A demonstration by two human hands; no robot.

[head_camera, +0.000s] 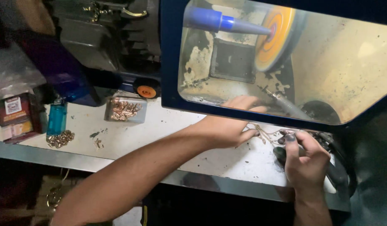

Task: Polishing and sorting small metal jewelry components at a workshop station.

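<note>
My left hand reaches across the white bench, its fingers slipping under the blue-framed shield window. It holds one end of a thin gold-coloured chain. My right hand, with blackened fingertips, pinches the other end at the bench's right side, over a dark rounded object. Behind the window an orange polishing wheel sits on a blue tapered spindle. A slim metal handpiece lies just beyond my left fingers.
A small grey tray of copper-coloured pieces stands at mid-bench. A blue lighter, a pile of chain and a red-and-white box lie to the left. A dark motor housing with an orange knob is behind.
</note>
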